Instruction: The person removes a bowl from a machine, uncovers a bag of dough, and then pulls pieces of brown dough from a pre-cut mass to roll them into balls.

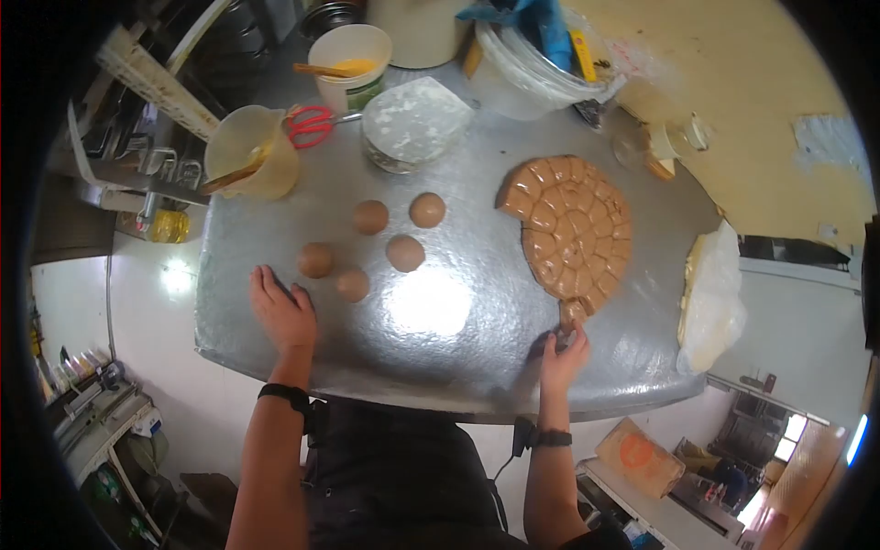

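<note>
On the metal tabletop, my left hand [284,314] lies with its fingers stretched out, just below several smooth brown dough balls. Nearest to it are one ball [315,260] and another ball [352,285]. To the right, a coil of brown dough pieces [577,225] is packed close together, its surface glossy. My right hand [563,362] is at the lower end of this coil, thumb and fingers around a small dough piece [573,313]. That piece still touches the others.
Along the back stand a white tub [351,92], a plastic jug [266,174], red-handled scissors [312,126], a flour-dusted round lid [414,119] and a clear plastic container [522,82]. A plastic-covered bundle [712,298] sits at the right edge.
</note>
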`<state>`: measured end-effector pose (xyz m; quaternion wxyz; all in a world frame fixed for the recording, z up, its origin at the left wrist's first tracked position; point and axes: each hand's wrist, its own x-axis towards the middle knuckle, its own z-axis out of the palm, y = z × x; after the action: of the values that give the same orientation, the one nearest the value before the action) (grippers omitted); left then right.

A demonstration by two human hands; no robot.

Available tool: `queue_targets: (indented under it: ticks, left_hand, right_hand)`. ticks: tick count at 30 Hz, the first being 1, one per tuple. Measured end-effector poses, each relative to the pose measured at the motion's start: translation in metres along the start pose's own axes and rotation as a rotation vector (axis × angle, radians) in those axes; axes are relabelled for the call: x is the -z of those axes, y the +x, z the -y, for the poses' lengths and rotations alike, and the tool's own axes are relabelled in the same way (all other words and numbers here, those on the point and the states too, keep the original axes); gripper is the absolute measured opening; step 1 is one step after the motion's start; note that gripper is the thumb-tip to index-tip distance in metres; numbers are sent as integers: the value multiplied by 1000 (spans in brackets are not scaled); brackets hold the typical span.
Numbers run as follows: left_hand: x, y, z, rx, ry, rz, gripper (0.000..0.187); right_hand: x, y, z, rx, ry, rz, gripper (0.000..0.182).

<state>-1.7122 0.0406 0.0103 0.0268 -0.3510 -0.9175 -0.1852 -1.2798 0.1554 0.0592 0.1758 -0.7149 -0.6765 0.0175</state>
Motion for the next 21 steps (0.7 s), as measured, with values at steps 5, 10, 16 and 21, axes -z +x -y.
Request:
queue_targets:
  ticks: [5, 10, 16, 21]
  left_hand:
    - [0, 1, 0, -11, 41, -16, 59]
    - [3, 2, -5, 17, 62, 17, 58]
    - [5, 1, -4, -4, 85, 12, 58]
    - [0, -1, -2, -29, 75, -17, 57]
  right_hand:
    - [-13, 19, 12, -379, 482, -5, 58]
    - [-16, 36, 17, -426, 381, -63, 37]
    - [-2, -7, 4, -531, 681, 200, 25]
    - [13, -63, 47, 37, 55, 168, 55]
